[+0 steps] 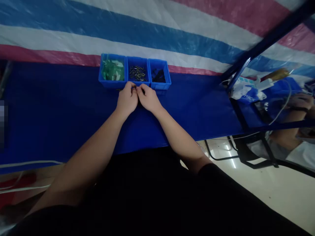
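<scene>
My left hand [128, 97] and my right hand [148, 98] meet just in front of the middle bin, fingers curled and pinched together. Whatever lies between the fingertips is small, dark and mostly hidden. A thin brassy piece [119, 89] pokes out at the left of my left hand. The middle blue bin [137, 60] holds a heap of small brass-coloured metal pins [137, 72]. To its left a blue bin [101, 76] contains green plastic bags [113, 70]. The right blue bin [161, 86] has black parts [158, 76] inside.
The blue table [61, 108] runs along a striped plastic sheet [147, 29]. On the right rises a dark metal frame [236, 62], with plastic packets [248, 93] behind it. Farther right a co-worker's arm [290, 121] shows. A white cable [31, 162] lies at the front left edge.
</scene>
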`<state>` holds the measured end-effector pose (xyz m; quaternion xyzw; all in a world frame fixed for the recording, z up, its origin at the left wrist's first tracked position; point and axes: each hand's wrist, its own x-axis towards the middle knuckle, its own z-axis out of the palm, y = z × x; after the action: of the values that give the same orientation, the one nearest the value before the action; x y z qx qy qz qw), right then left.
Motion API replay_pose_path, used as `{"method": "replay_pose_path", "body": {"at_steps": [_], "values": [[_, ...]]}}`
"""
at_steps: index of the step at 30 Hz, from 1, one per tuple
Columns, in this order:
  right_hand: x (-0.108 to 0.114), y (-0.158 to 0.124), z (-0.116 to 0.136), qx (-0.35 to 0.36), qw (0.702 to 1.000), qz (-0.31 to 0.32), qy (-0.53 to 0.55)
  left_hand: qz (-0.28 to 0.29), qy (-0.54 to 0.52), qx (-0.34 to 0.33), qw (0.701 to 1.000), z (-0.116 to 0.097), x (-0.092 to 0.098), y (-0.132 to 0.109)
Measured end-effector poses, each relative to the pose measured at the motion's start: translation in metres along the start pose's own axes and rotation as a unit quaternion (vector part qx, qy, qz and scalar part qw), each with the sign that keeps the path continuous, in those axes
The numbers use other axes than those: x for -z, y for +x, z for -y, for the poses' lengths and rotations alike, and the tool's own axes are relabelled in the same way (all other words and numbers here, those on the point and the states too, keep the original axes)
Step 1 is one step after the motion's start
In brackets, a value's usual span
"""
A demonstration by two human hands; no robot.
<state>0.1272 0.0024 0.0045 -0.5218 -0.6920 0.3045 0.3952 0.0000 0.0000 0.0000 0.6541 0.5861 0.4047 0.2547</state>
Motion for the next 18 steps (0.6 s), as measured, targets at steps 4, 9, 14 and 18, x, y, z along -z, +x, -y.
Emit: {"method": "replay_pose_path", "body": {"at_steps": [4,9,14,18], "values": [[-0.0004,0.0001,-0.0006,-0.003,1.000,0.000,0.001,0.000,-0.003,-0.002,1.000,0.0007,-0.0003,0.0001],[-0.0001,-0.0005,-0.0005,-0.003,1.000,-0.001,0.001,-0.003,0.004,0.001,1.000,0.0009,-0.0003,0.0002],[0.0000,-0.0008,-0.0004,-0.004,1.000,-0.001,0.003,0.002,0.009,0.008,1.000,-0.0007,0.0006,-0.0005],[-0.0002,-0.0006,-0.0005,-0.005,1.000,-0.001,-0.001,-0.002,0.009,0.003,1.000,-0.0009,0.0009,-0.0006]]}}
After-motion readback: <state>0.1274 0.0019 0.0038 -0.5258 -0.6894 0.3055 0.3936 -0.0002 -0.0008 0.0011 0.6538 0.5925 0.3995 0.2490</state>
